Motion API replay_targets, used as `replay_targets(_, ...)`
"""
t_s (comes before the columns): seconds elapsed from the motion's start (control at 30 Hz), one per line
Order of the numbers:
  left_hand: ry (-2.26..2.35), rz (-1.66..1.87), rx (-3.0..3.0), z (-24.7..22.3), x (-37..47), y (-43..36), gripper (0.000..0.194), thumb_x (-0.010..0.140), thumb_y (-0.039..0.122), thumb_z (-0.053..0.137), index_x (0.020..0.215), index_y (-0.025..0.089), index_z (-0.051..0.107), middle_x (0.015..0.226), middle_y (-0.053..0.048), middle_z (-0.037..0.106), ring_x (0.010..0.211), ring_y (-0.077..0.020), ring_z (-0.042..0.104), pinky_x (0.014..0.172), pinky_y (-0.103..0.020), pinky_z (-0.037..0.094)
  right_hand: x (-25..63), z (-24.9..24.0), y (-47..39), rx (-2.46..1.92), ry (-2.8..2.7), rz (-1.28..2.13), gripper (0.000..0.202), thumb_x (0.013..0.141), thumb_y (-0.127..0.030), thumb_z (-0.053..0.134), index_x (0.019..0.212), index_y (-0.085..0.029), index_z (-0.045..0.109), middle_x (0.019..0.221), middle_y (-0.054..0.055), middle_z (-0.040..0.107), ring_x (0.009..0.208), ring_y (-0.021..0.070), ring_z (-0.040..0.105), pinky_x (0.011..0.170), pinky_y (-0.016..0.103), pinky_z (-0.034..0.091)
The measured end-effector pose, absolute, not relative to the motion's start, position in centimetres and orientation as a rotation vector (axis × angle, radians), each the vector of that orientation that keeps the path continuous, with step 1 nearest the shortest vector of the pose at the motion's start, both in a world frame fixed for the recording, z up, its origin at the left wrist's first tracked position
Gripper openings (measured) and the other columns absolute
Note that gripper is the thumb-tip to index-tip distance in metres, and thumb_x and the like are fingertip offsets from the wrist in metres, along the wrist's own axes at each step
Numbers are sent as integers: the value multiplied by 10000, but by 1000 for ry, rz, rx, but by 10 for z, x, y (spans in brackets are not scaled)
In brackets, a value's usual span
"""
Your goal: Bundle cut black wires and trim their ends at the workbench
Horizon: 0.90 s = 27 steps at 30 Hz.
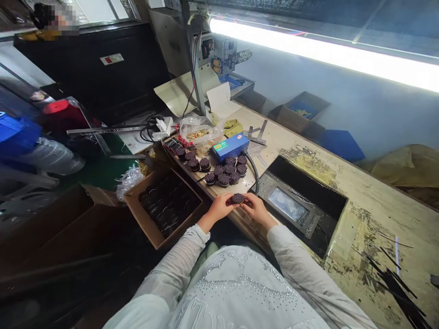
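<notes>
At the table's near edge, a round bundle of thin black pieces [238, 198] is pinched between my two hands, its dotted end facing up. My left hand [222, 206] grips it from the left side, and my right hand [255, 209] closes on it from the right. Just beyond them stands a cluster of similar black bundles [224, 174], some with a pale band around them. A blue box-shaped device [229, 147] sits behind the cluster, with a black ribbed hose [254, 169] curving from it toward my right hand.
An open cardboard box [137, 201] full of black bundles stands left of the table. Right of my hands, a recess holds a metal plate [290, 205]. A plastic bag [200, 130] with small yellowish parts lies behind. A bright tube lamp [325, 52] hangs above the table [370, 201].
</notes>
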<state>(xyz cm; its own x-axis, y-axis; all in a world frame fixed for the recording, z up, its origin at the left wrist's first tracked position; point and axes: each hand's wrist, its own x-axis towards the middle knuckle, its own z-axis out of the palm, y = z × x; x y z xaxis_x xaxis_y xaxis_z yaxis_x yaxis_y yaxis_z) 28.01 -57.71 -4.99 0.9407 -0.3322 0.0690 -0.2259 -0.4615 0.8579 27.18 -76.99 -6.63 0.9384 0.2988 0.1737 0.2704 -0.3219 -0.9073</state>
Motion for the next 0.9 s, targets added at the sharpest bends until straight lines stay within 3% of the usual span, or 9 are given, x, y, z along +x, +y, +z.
replay_targets(0.13,-369,-176,2018,-58,283,-575,442,734,341,747,1131,172,650,936,-56,650,722,-149,581,650,-272,490,269,-74,-768,-1911,-362,34,393,810,-346,640,1178,-217,586,1107,98,628,867,196,620,765,352,532)
replay_targets(0.37,-419,-177,2045,-55,285,-575,302,768,377,717,976,159,691,866,-47,642,753,-160,576,676,-276,475,272,-69,-766,-1995,-378,36,308,821,-329,614,1098,-199,641,1019,85,680,850,207,628,746,346,526)
replay_targets(0.6,-400,-156,2029,-53,283,-572,284,790,355,696,980,145,690,840,-44,639,753,-160,573,675,-273,468,266,-70,-757,-1914,-263,22,320,821,-374,618,1075,-185,658,951,75,706,780,202,643,748,349,531)
replay_targets(0.9,-414,-206,2025,-55,285,-570,358,773,337,707,1078,155,670,945,-68,660,809,-174,591,742,-303,488,266,-73,-758,-1911,-321,72,319,848,-363,592,1122,-202,615,1017,70,694,855,204,642,798,356,520)
